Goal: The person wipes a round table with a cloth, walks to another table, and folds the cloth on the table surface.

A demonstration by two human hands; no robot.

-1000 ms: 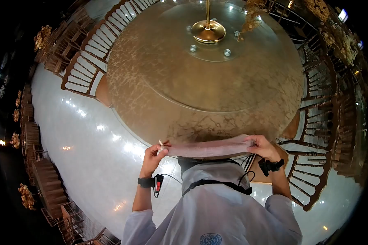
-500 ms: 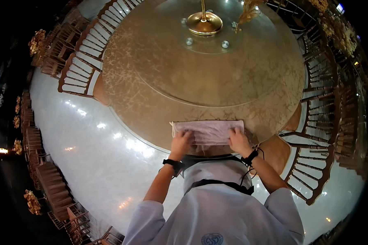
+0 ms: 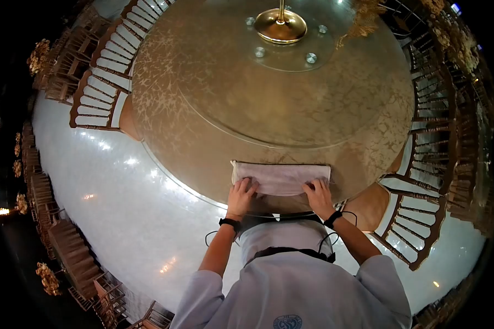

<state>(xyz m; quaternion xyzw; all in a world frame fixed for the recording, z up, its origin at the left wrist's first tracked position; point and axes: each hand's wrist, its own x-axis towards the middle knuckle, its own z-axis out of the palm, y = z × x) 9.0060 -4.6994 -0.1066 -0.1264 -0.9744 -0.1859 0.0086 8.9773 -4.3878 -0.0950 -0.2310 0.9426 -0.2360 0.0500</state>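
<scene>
A pale pink folded cloth (image 3: 280, 179) lies flat near the front edge of the round table (image 3: 164, 120). At its lower left corner rests my left hand (image 3: 241, 198), fingers apart and fingertips on the fabric. My right hand (image 3: 319, 197) touches the lower right part of the cloth, its fingers also spread. Neither hand is closed around the cloth. Each wrist wears a black band.
A glass turntable (image 3: 269, 120) covers the table's middle, bearing a gold stand base (image 3: 280, 26) and several clear round knobs. Dried foliage (image 3: 362, 19) hangs at the back. Wooden chairs stand at left (image 3: 96, 101) and right (image 3: 417, 219).
The cloth, stretched between both hands at the table's edge, has come down flat on the tabletop farther forward. My hands moved inward and opened from their pinch. The view shifted slightly.
</scene>
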